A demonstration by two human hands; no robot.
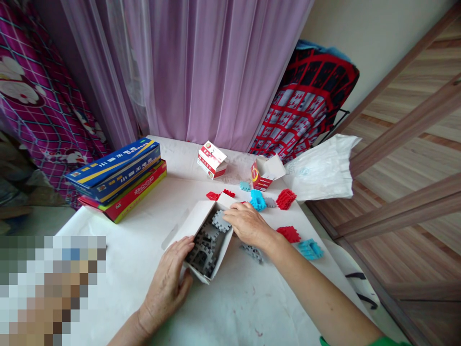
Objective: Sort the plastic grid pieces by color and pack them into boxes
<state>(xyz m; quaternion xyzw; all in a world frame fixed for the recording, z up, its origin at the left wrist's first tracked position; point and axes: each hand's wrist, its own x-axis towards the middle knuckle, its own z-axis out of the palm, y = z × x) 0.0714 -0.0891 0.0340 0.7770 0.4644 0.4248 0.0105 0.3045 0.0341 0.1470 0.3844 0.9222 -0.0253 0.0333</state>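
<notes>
A small open cardboard box (222,252) with white inner walls lies slanted at the middle of the table, partly filled with grey notched plastic building pieces (203,250). My left hand (169,276) grips its near left corner, fingers over the edge and thumb low at the front. At the box's far right rim, my right hand (250,226) is closed on a light grey building piece (221,221) held over the opening. Beside the right forearm are loose grey pieces (253,253), a red stack (288,234) and a light blue block (310,249).
Farther back stand a red-and-white box (212,161) and an open red box (262,174). Blue pieces (258,200) and a red stack (286,199) lie near them. A white plastic bag (320,168) hangs over the right edge. Blue boxes (115,170) are stacked at left.
</notes>
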